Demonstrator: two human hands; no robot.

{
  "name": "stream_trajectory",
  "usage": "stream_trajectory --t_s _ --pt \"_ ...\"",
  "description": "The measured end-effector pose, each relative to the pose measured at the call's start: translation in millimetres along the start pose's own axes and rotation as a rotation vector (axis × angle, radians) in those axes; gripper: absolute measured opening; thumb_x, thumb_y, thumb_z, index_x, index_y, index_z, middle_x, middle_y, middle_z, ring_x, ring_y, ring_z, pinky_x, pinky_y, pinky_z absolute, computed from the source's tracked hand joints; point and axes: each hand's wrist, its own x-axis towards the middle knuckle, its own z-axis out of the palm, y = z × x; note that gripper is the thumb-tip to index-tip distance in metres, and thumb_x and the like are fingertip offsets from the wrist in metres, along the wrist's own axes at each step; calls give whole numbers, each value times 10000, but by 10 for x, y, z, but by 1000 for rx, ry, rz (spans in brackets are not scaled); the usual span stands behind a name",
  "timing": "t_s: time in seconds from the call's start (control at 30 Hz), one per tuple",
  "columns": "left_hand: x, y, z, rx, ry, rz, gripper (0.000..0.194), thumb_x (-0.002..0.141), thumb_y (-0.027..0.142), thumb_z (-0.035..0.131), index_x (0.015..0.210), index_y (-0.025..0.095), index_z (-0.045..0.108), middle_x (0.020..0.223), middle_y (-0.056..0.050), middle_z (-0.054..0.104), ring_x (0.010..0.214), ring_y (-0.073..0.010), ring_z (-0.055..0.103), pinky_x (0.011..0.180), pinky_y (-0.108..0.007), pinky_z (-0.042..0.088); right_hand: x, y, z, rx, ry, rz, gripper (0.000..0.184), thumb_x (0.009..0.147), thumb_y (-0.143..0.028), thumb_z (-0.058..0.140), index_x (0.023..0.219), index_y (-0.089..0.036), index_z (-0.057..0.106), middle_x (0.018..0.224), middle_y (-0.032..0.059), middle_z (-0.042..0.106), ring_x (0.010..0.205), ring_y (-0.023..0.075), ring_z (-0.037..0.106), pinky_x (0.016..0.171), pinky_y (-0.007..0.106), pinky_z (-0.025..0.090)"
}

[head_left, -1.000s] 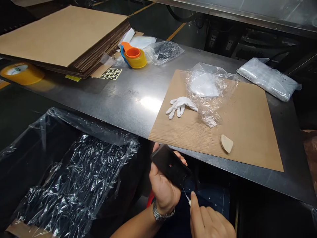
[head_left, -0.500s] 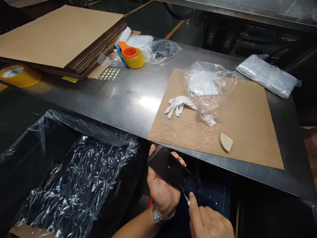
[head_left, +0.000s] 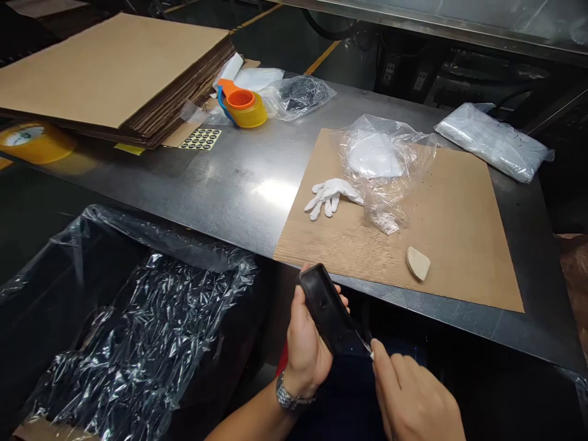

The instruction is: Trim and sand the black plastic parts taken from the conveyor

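So my left hand (head_left: pixel 305 346) is wrapped around a black plastic part (head_left: pixel 329 311), holding it tilted just below the front edge of the steel table (head_left: pixel 220 184). Right hand (head_left: pixel 411 401) has its fingers pinched on a thin white-tipped tool (head_left: pixel 369 350), w/ the tip touching the part's lower end. Cardboard sheet (head_left: pixel 459 233) w/ a white glove (head_left: pixel 329 195) sits right above, plastic-lined bin (head_left: pixel 133 324) to the left.

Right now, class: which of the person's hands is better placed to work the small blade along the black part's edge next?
Right hand: it pinches the blade at the black part, which the left hand grips.
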Motion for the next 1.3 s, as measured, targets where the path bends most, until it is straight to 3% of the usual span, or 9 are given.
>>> stream_trajectory --t_s 0.17,0.4,1.3 --pt "34 26 -25 -12 -61 -84 374 875 416 380 1195 266 502 768 -34 626 635 -165 624 600 -304 524 -61 116 40 163 -89 66 346 898 -87 295 1145 -114 537 679 18 522 507 71 504 408 169 326" --pt "28 18 -17 -25 -126 -127 424 872 422 369 1284 325 397 760 -30 614 629 -162 611 620 -301 506 -53 133 -57 88 -64 52 292 905 -252 421 1110 -133 590 589 -8 476 499 94 456 473 227 329" --pt "-33 -17 -33 12 -182 -9 469 882 413 340 1342 327 310 760 -31 613 629 -172 602 613 -306 493 -64 126 -31 40 -100 19 284 924 -262 381 1027 -159 625 540 -23 464 456 79 432 452 234 256"
